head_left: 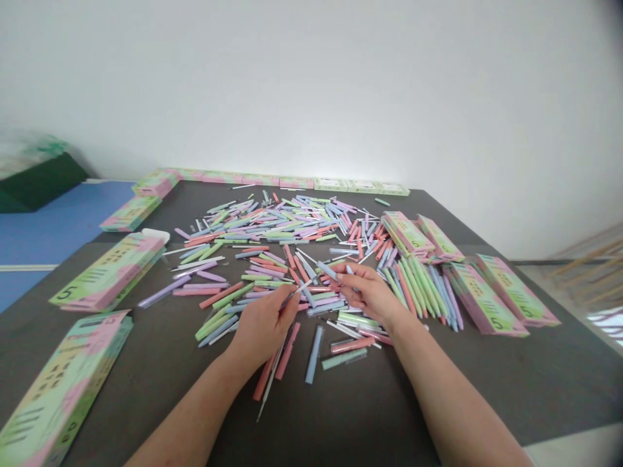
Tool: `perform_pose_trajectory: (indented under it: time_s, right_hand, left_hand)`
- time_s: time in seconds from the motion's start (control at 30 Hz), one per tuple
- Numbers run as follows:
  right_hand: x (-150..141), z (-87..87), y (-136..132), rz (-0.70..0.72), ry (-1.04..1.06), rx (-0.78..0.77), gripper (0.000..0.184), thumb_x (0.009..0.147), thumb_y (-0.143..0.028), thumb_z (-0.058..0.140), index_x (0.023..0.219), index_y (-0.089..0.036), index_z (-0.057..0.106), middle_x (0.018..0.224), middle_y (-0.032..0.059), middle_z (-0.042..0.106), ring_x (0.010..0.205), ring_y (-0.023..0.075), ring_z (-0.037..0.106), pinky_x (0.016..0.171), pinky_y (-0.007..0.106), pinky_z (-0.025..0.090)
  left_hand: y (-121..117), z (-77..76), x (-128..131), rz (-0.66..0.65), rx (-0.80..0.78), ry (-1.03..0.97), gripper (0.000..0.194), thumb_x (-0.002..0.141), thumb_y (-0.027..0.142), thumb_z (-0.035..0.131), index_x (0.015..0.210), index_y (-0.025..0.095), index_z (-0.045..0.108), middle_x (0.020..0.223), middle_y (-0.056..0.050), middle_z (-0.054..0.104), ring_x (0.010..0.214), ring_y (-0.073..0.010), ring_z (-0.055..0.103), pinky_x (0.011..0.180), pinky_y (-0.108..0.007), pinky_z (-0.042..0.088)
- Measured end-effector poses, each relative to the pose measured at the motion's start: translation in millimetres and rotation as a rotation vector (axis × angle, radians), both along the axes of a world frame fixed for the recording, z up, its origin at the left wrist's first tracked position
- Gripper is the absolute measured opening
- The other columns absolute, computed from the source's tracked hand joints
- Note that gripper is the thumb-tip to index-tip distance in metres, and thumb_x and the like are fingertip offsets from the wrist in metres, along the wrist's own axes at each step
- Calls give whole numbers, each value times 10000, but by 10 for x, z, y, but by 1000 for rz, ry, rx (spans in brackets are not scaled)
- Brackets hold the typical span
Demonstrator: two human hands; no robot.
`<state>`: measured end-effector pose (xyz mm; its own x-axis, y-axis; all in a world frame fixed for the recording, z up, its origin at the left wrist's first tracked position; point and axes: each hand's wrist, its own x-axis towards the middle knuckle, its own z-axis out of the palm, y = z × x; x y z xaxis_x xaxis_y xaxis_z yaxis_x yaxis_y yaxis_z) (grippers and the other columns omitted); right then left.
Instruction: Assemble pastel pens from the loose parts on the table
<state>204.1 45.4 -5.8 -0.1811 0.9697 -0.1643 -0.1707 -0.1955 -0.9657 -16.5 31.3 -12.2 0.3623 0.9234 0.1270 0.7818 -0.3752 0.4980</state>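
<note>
My left hand [267, 319] is closed in a pinch on a thin white pen refill [304, 286], whose end sticks out toward the right. My right hand [364, 287], fingers bent, grips a light blue pen barrel [326, 270] just above the pile. The two hands are close together but apart. Around them lies a wide heap of pen parts [287, 220] in blue, green, purple and coral, mixed with white refills. Below my left hand are coral barrels [288, 351] and a loose white refill [265, 395]. A blue cap [314, 355] lies between my forearms.
Printed pen boxes [109, 269] line the table's left side, and more boxes [292, 181] run along the back edge. Further boxes [487, 295] stand at the right, beside a row of green pens [423, 285]. A dark green bin [43, 181] sits on a blue surface at far left.
</note>
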Motion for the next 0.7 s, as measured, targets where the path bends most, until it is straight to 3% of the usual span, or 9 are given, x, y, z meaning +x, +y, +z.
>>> perform_pose_trajectory:
  time_s: [0.17,0.43,0.7]
  right_hand:
    - [-90,35,-68,70,57,-2,285,702,-286,702,956,-166,651,678,-16,637,356,6,199,335,184,81]
    - [-54,-35,-34,-65,-54,159,240,728,-293,722,923,-174,650,594,-36,600,347,16,263,347,190,142]
    - [-102,-35,-56,-59,-39,152,282,687,-330,761,906,-182,662,603,-27,616,347,18,253,343,199,137]
  left_hand:
    - [-9,6,0,33,17,-59,315,964,382,339,1019,206,594,796,-35,704,746,-206,664,639,-277,413]
    - [-19,-4,-1,21,30,-112,313,964,379,341,1020,195,588,821,-43,708,783,-205,666,671,-279,425]
    - [-29,9,13,17,36,-89,322,966,372,333,1027,194,594,775,-34,689,709,-184,645,631,-266,408]
